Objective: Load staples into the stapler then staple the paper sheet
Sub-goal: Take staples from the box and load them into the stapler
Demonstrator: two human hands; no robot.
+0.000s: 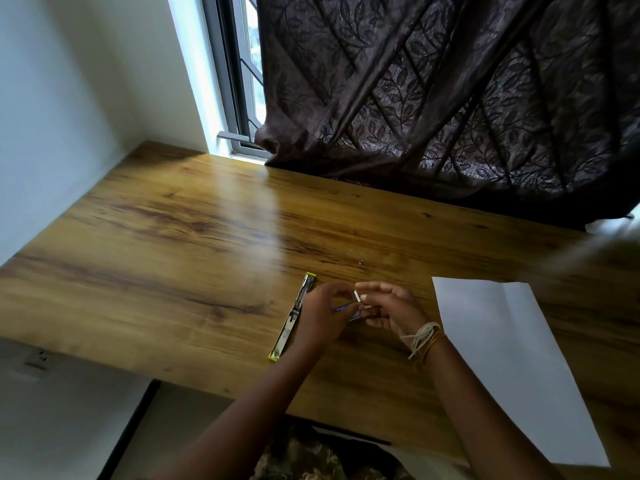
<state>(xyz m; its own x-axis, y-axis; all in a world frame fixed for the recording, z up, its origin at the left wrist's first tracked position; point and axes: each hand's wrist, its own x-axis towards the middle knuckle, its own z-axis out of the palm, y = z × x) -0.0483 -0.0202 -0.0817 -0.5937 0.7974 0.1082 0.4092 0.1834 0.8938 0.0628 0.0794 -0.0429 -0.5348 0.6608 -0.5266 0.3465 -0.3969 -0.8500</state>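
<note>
Here, in the head view, a wooden table (173, 237) is seen from above, with both hands brought close together over its near middle. The right hand (388, 310) has its fingers curled, and a small silvery strip of staples (357, 295) is pinched at its fingertips. The left hand (322, 317) is curled as well, its fingertips meeting the right hand's; a thin blue-and-white item, possibly the staple box (346, 309), is held between the two hands, though which hand grips it cannot be told. A pale cord and an orange thread (424, 339) are tied round the right wrist.

The stapler (294, 315) lies flat on the table just left of the left hand, swung fully open into one long line with yellow ends and its metal channel exposed; part of it is hidden behind the left hand. The paper sheet (512, 358) lies flat on the table to the right of the hands, apart from them.

At the far edge of the table a dark leaf-patterned curtain (450, 98) hangs down, and a window frame (235, 81) is seen beside it.
</note>
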